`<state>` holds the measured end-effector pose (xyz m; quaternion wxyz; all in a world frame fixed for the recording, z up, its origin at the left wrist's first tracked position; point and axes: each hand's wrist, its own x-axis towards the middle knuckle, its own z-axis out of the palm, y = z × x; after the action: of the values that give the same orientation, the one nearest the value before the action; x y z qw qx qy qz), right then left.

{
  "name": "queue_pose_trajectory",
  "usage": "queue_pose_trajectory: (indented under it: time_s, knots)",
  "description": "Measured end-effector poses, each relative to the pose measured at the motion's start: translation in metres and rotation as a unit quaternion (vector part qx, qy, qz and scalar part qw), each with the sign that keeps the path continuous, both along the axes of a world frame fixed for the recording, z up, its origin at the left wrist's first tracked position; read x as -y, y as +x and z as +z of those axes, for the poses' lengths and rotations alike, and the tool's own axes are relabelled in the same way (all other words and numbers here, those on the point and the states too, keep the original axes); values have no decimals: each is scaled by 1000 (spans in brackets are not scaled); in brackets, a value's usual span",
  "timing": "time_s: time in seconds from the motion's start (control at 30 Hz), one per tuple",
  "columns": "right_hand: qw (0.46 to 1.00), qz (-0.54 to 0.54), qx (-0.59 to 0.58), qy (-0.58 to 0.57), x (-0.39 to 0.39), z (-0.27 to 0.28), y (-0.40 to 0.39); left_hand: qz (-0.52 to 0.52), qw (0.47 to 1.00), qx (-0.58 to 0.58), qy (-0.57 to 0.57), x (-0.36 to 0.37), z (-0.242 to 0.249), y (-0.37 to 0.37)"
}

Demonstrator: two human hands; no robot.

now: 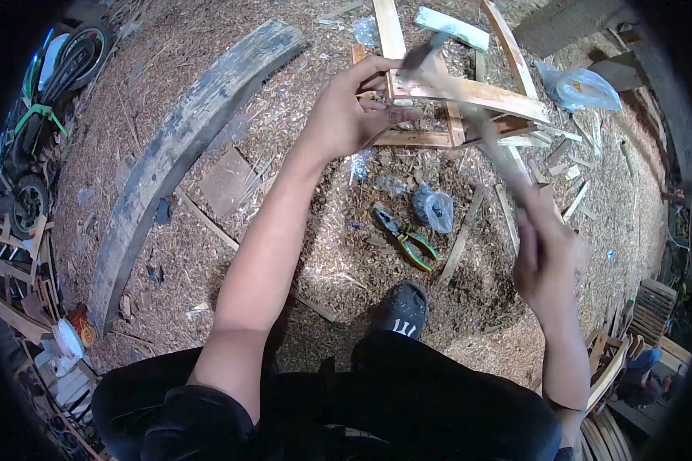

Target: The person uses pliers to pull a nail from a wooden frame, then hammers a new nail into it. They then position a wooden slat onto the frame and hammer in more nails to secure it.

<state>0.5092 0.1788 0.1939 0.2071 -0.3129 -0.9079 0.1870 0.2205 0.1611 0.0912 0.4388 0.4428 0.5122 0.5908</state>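
Observation:
Fingers of my left hand point(357, 107) are wrapped round the near left corner of a wooden frame point(477, 94) made of pale slats. In my right hand point(546, 257) is the handle of a hammer point(480, 119), blurred by motion. Its dark head lies over the frame's corner, close to my left fingers; whether it touches the wood cannot be made out. Below the frame, pliers point(406, 238) with green and yellow handles lie on the ground beside a small clear plastic bag point(434, 209) with dark contents.
A long weathered beam point(184, 138) lies on the left. Wood shavings and scraps cover the ground. A plastic bag point(580, 86) is at upper right, a motorbike point(50, 100) at far left. My shoe point(404, 309) is below the pliers. A person point(644, 380) is at lower right.

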Motion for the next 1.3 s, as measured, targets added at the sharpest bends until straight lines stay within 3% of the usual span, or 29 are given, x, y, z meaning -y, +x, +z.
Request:
queue_pose_trajectory:
  time_s: [0.03, 0.07, 0.13, 0.2, 0.27, 0.33, 0.4, 0.43, 0.47, 0.53, 0.57, 0.63, 0.73, 0.77, 0.8, 0.87, 0.93, 1.0, 1.03, 1.13, 1.2, 1.3]
  knots:
    - [992, -43, 111, -42, 6, 11, -1, 10, 996, -73, -39, 2, 7, 2]
    - [992, -45, 109, -40, 8, 11, 0, 8, 996, -76, -36, 1, 5, 2]
    - [979, -108, 81, -155, 11, 8, 3, 9, 994, -107, 19, -1, -2, -1]
    - [973, -130, 80, -171, 9, -14, 18, 19, 991, -129, 2, -1, -8, -2]
    - [982, -155, -69, -84, 6, -43, 29, 32, 986, -147, 72, -2, -15, -1]
    - [971, -207, -50, -112, 3, -63, 49, 45, 984, -140, 100, -4, -21, -2]
    - [915, -346, -120, -168, 2, -83, 61, 56, 981, -133, 128, -6, -21, -1]
    - [944, -310, -101, -55, -7, -109, 80, 79, 992, -53, 86, -7, -16, 2]
    - [943, -314, -100, -53, -14, -137, 100, 101, 994, 27, 44, -9, -10, 4]
    - [945, -307, -88, 73, -22, -171, 123, 112, 993, -12, 26, -14, 1, 5]
    - [944, -310, -87, 74, -20, -174, 130, 93, 995, -16, -18, -15, 7, 3]
    - [898, -412, 31, -153, -12, -170, 133, 73, 996, -1, -43, -15, 11, 2]
    - [930, -336, 113, -97, -17, -187, 142, 62, 996, 56, -45, -11, 17, 2]
    - [891, -385, 178, -161, -21, -181, 145, 65, 995, 49, -58, -8, 20, 1]
    - [890, -388, 175, -162, -32, -177, 143, 61, 995, 47, -57, -7, 20, 0]
    - [938, -305, 10, -166, -58, -174, 141, 54, 997, 26, -58, -5, 19, -2]
    - [951, -265, -20, -160, -88, -129, 104, 46, 997, 37, -56, 0, 22, 2]
    - [934, -255, -130, -212, -108, -94, 66, 11, 999, 42, -16, 4, 22, 4]
    - [934, -257, -132, -211, -116, -88, 51, 9, 999, 41, -15, 7, 24, 5]
    - [881, -192, -188, -390, -118, -60, 17, -36, 999, 4, -9, 14, 25, 6]
    - [873, -145, -226, -407, -111, -57, 16, -58, 997, -19, 48, 18, 17, 1]
    - [865, -170, -293, -370, -82, -56, 10, -74, 996, -29, 37, 28, 16, -8]
